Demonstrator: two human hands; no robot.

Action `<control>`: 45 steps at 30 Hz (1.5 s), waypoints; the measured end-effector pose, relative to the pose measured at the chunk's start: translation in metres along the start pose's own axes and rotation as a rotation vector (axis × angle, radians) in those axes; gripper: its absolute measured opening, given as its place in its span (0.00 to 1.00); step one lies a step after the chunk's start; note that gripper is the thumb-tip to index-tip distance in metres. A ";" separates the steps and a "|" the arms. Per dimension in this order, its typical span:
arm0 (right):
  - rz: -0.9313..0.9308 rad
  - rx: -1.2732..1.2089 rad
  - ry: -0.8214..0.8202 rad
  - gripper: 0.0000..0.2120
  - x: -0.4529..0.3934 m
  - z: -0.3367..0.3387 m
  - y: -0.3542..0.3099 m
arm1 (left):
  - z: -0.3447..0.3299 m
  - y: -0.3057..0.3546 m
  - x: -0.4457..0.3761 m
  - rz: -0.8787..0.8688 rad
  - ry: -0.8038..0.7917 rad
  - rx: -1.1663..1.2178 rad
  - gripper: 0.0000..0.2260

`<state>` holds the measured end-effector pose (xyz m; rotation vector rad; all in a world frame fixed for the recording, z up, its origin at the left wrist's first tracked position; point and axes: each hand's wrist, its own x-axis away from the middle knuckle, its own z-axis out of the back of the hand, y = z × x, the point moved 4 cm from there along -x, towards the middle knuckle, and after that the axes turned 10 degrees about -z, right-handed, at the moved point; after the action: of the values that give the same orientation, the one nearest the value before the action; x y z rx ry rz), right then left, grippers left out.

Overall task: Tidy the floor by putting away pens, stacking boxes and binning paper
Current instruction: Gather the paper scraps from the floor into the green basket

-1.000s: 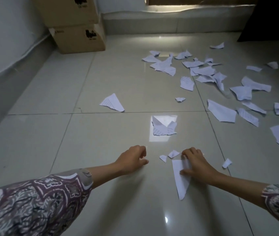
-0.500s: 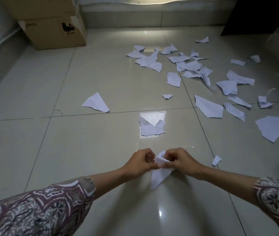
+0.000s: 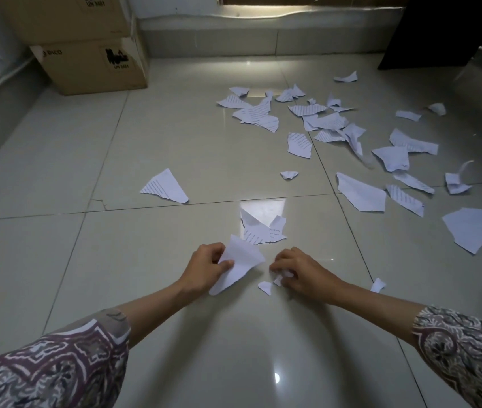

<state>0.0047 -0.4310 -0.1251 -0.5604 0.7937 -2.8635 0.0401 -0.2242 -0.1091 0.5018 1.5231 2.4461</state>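
My left hand (image 3: 204, 267) pinches a long white paper scrap (image 3: 241, 262) just above the tiled floor. To its right, my right hand (image 3: 298, 273) has its fingers curled round a small paper bit (image 3: 285, 273) on the floor. Two tiny scraps (image 3: 265, 287) lie between my hands. A torn printed piece (image 3: 260, 228) lies just beyond them. Several more torn papers (image 3: 322, 125) are scattered across the floor to the far right. Two cardboard boxes (image 3: 92, 66) stand stacked in the far left corner.
A low step (image 3: 263, 39) runs along the back wall. A dark object (image 3: 434, 33) stands at the far right. A single printed scrap (image 3: 164, 187) lies left of centre, and a small one (image 3: 378, 285) lies right of my right wrist.
The long scrap passed from my right hand into my left, which lifted it off the floor. My right hand moved right and down onto a small bit. The view shifted.
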 end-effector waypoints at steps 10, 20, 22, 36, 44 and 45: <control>-0.178 -0.148 -0.083 0.03 -0.005 0.000 0.000 | 0.024 -0.002 0.001 0.032 0.072 0.001 0.09; -0.010 0.006 -0.031 0.07 0.009 -0.035 -0.034 | 0.018 0.005 0.001 0.059 0.089 0.036 0.10; -0.045 0.022 -0.027 0.09 0.011 -0.038 -0.034 | 0.017 0.006 0.001 0.056 0.086 0.036 0.10; -0.493 -0.388 0.394 0.08 0.061 0.033 0.072 | -0.002 0.021 -0.009 -0.012 0.017 0.097 0.11; -0.686 -0.475 0.548 0.16 0.098 0.040 0.125 | -0.030 0.030 -0.019 -0.022 -0.055 0.129 0.11; -0.682 -0.465 0.549 0.16 0.098 0.039 0.127 | -0.033 0.030 -0.020 -0.019 -0.066 0.127 0.10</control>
<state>-0.0695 -0.5781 -0.1287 -0.0518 1.6597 -3.5232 0.0452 -0.2713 -0.0991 0.5820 1.6550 2.3052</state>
